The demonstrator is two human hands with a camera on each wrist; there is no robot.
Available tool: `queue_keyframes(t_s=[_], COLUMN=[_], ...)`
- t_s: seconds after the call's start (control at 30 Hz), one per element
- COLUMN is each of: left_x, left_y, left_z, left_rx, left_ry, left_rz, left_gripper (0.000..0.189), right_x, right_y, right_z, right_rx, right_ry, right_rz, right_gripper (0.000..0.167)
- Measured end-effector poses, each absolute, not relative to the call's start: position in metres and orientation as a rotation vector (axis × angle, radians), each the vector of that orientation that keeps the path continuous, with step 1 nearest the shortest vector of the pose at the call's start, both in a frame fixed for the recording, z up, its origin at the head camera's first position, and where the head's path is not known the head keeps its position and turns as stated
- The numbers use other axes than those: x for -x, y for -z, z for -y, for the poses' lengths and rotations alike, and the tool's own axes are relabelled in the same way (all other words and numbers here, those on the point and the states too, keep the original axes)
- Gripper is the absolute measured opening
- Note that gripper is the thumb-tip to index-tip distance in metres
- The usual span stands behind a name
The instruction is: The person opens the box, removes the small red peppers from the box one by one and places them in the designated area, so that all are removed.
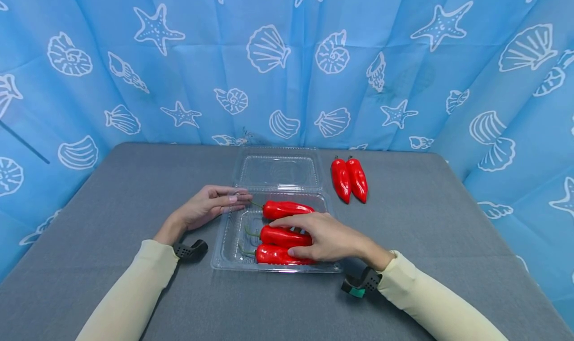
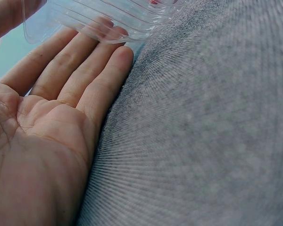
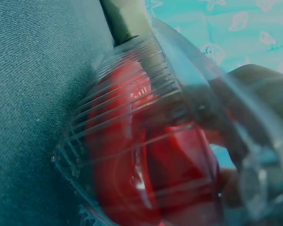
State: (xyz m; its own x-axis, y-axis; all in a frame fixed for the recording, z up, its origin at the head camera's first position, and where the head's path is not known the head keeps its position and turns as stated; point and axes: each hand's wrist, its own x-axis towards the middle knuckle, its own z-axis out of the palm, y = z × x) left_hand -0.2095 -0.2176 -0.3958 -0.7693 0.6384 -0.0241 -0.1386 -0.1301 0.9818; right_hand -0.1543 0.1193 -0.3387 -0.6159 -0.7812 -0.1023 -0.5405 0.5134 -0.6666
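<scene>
Three glossy red peppers with green stems lie crosswise in a clear plastic clamshell container (image 1: 234,251), its lid (image 1: 278,170) folded back. My right hand (image 1: 329,236) reaches in over the right side and grips the middle pepper (image 1: 280,236), index finger on its far side and thumb near the front pepper (image 1: 273,254). The rear pepper (image 1: 284,209) lies just beyond that hand. At the container's left rim, my left hand (image 1: 208,206) touches the plastic with nearly straight fingers, its palm (image 2: 42,136) showing in the left wrist view. Through the wall, the right wrist view shows a pepper (image 3: 115,141), blurred.
Two more red peppers lie side by side right of the lid, a left one (image 1: 342,180) and a right one (image 1: 357,179). A grey cloth (image 1: 426,221) covers the table. Behind it hangs a blue curtain (image 1: 287,82) with white shells and starfish.
</scene>
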Motion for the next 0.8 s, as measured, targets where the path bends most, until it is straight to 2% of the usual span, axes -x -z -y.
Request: queue_keyframes(t_s=[0.8], left_x=[0.2108], left_y=[0.3928], left_z=[0.2185], left_rx=[-0.56], left_ry=[-1.952], left_rz=[-1.618], left_gripper=[0.047], right_x=[0.1634], right_y=[0.3326], right_z=[-0.1232], right_rx=[1.075], right_ry=[1.19], right_rz=[-2.205], right_gripper=[0.066])
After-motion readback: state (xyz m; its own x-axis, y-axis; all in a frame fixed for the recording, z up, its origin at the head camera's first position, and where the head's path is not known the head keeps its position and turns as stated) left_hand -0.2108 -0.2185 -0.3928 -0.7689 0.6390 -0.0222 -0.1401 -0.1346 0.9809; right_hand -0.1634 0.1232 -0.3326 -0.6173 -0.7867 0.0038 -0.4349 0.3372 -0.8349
